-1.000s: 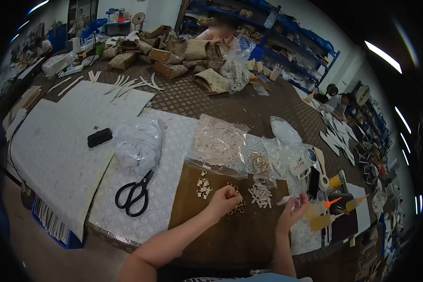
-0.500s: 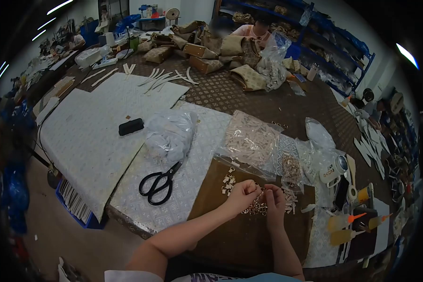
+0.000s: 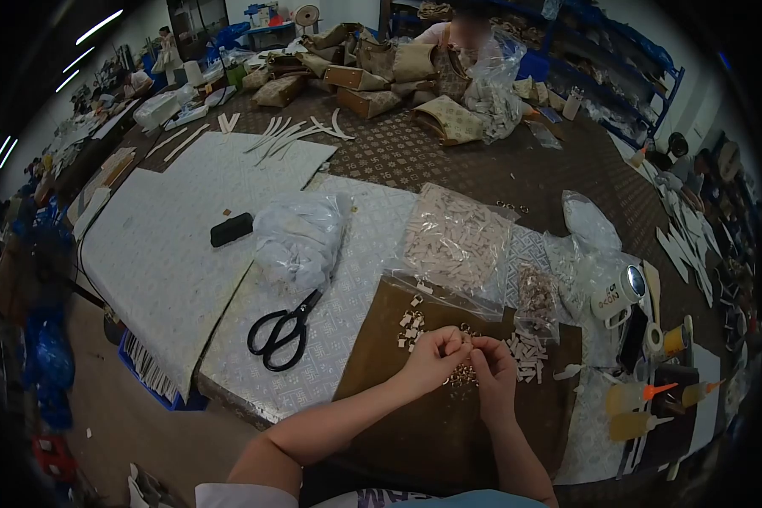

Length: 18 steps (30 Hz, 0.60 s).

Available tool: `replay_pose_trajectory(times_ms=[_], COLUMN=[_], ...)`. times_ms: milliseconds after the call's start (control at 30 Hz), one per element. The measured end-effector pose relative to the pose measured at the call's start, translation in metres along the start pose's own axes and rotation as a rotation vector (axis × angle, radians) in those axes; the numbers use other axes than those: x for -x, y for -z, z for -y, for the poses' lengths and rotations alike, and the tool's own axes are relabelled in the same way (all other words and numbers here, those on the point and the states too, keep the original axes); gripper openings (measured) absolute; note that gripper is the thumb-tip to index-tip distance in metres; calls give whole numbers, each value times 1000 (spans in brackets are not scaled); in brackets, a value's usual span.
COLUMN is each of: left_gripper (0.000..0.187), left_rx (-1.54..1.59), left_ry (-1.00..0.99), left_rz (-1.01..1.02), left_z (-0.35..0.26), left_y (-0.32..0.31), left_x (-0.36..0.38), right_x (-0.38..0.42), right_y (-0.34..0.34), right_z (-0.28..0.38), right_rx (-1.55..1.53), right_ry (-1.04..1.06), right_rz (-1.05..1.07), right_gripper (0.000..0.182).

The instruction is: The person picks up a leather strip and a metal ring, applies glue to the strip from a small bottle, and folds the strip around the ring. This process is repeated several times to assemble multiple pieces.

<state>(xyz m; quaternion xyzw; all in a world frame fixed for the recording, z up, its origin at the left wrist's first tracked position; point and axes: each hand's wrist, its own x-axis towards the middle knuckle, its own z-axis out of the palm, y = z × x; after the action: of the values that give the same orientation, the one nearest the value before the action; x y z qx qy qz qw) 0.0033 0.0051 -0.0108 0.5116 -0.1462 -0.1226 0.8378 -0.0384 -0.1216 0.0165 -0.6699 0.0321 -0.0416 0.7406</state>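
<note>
My left hand [image 3: 438, 357] and my right hand [image 3: 494, 371] meet fingertip to fingertip over a brown mat [image 3: 381, 398]. Both are closed in a pinch; whatever small piece lies between the fingers is too small and hidden to name. Just below the fingertips is a pile of small gold-coloured metal rings [image 3: 461, 378], partly covered by the hands. Pale short strips [image 3: 527, 359] lie heaped to the right of my right hand. Left of my left hand, several pale tabs with metal rings [image 3: 410, 327] are scattered on the mat.
Beyond the mat sit a clear bag of pale strips [image 3: 453, 241] and a smaller bag of metal pieces [image 3: 538, 292]. Black scissors [image 3: 281, 332] lie left. Glue bottles [image 3: 631, 398] and a white mug [image 3: 614, 298] stand right. Across the table, a person [image 3: 461, 38] sits behind handbags [image 3: 368, 80].
The view has shifted slightly. My fingertips have come closer together, and my right hand has turned a little inward. The piles and tools lie as before.
</note>
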Motion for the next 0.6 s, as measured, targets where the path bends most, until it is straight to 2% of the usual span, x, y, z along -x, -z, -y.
replay_pose_trajectory(times_ms=[333,600], left_gripper=[35,35], left_rx=[-54,-106], left_ry=[-79,-44], left_rz=[9,-74], left_z=[-7,-12], left_y=[-1,-4], left_x=[2,3], right_x=[0,-4], right_y=[1,4], right_z=[2,-11], right_rx=[41,-34], right_ry=[19,33], right_rz=[36,56], right_gripper=[16,22])
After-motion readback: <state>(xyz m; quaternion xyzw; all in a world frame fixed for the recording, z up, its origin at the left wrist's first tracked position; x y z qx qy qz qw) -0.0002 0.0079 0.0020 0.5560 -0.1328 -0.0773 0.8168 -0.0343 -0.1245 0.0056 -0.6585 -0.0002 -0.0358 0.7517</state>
